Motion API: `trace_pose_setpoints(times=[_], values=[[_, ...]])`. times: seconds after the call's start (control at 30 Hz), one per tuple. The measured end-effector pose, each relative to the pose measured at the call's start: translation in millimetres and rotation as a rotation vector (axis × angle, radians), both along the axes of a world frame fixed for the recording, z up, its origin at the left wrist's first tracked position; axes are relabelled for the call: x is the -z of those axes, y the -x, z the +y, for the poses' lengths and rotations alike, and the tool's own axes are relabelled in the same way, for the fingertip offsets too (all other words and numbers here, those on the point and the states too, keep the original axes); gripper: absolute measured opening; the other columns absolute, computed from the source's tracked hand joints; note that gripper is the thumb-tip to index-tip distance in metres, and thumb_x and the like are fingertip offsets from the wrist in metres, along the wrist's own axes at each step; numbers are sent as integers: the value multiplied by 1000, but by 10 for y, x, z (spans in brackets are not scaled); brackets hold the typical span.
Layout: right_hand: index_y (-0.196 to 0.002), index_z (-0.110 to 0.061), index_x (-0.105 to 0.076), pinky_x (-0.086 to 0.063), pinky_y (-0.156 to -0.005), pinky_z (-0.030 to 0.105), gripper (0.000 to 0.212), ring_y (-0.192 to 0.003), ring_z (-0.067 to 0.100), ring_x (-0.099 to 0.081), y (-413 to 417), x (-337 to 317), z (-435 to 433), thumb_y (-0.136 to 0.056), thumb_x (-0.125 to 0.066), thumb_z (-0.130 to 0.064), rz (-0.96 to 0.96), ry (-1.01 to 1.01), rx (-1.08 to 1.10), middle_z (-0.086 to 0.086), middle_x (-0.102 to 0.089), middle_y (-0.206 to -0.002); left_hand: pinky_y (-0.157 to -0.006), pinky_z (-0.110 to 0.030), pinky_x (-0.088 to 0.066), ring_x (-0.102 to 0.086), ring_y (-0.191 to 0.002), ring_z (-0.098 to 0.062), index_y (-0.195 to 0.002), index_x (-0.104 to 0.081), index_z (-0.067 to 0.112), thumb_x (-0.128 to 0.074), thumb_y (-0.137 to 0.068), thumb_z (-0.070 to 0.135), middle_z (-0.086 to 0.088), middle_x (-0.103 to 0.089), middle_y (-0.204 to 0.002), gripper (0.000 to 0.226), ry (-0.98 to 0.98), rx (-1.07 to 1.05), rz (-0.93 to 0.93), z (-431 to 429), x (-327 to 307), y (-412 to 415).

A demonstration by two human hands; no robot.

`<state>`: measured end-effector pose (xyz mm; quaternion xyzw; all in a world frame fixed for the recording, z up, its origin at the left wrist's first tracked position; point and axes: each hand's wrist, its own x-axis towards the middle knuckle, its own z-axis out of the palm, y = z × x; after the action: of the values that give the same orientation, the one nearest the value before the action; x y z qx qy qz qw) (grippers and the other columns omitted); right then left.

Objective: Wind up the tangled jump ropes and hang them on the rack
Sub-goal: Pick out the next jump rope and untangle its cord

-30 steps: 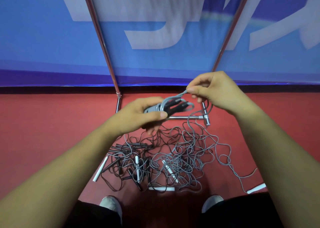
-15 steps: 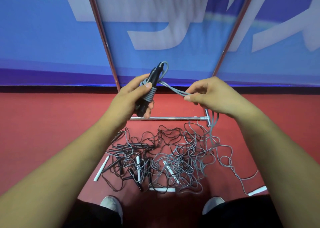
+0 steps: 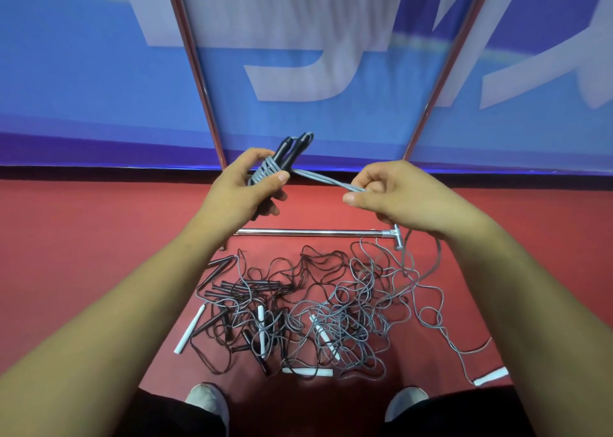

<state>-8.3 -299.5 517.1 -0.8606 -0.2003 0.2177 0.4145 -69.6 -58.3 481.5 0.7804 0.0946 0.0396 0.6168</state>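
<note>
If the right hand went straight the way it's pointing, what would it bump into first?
Probably the left hand, which holds the black handles. The right hand points along the grey cord toward it. Depth is hard to judge.

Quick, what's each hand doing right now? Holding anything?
Left hand: closed around the black handles.
Right hand: closed, pinching the grey rope.

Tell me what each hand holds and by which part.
The left hand grips two black plastic jump-rope handles by their lower halves, over the thin grey cord wound round them. The right hand pinches that cord's taut free stretch.
</note>
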Motion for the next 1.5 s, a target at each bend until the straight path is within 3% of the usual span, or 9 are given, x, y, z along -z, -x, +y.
trace_pose_setpoints(times=[0.2, 0.33, 0.5, 0.67, 0.8, 1.0, 1.17, 1.33, 1.5], values=[[-81, -20, -67, -33, -53, 24, 12, -46, 6, -39, 68, -70, 35, -89, -71, -28, -160, 58, -37, -10, -44, -49, -61, -31, -52, -70, -66, -26, -117, -55, 14, -68, -94, 17, -19, -72, -91, 27, -60, -12, 41, 38, 31, -30], [-78, -22, -69, -33, -49, 13, 13, -51, 1, -48, 196, -151, 160, -87, -73, -29, -259, 104, -103, -15, -55, -54, -68, -31, -54, -70, -69, -22, -111, -57, 24, -73, -90, 31, 2, -66, -82, 27, -456, 6, 17, 81, 111, -32], [-80, -18, -72, -35, -48, 14, 7, -50, 1, -50, 264, -157, 244, -88, -70, -19, -321, 68, -79, -15, -56, -52, -71, -40, -55, -62, -81, -28, -118, -54, 36, -65, -87, 52, 1, -67, -94, 37, -911, 184, 43, -24, 137, 23], [-78, -23, -74, -50, -65, 29, 8, -68, 7, -62, 252, -161, 220, -85, -70, -20, -334, -29, 4, -7, -70, -72, -62, -35, -52, -58, -67, -20, -92, -48, 42, -47, -65, 92, 8, -56, -65, 56, -964, 356, 60, -157, 169, 74], [-80, -21, -75, -52, -71, 33, 6, -73, 12, -65, 222, -108, 197, -84, -71, -18, -341, -69, 37, -7, -71, -74, -62, -35, -53, -59, -65, -20, -94, -51, 43, -39, -66, 91, 7, -56, -63, 57, -987, 383, 15, -214, 180, 80], [-76, -20, -75, -44, -61, 18, 9, -62, 2, -58, 109, -36, 132, -77, -83, -23, -307, -156, 120, -7, -71, -70, -50, -27, -34, -49, -51, -7, -84, -56, 36, -56, -80, 65, 10, -53, -56, 29, -776, 535, -104, -230, 132, 116], [-81, -11, -70, -40, -52, 18, 20, -49, 7, -49, -13, 43, 59, -73, -87, -18, -163, -246, 175, 2, -65, -60, -49, -28, -40, -51, -49, -15, -88, -62, 21, -64, -85, 45, -1, -57, -61, 25, -410, 621, -156, -249, 95, 155], [-83, -14, -74, -42, -51, 22, 5, -50, 11, -49, -100, 174, 20, -87, -76, -18, -110, -193, 131, -1, -62, -59, -45, -25, -37, -52, -44, -26, -90, -55, 13, -59, -86, 36, -15, -59, -71, 23, 233, 421, -142, -277, 15, 139], [-88, -18, -74, -37, -52, 24, 12, -51, 11, -45, -91, 148, 1, -95, -65, -22, -62, -163, 81, -4, -60, -59, -48, -29, -30, -50, -44, -24, -97, -49, 13, -49, -90, 36, -13, -58, -71, 24, 385, 87, -65, -104, -35, 24]])
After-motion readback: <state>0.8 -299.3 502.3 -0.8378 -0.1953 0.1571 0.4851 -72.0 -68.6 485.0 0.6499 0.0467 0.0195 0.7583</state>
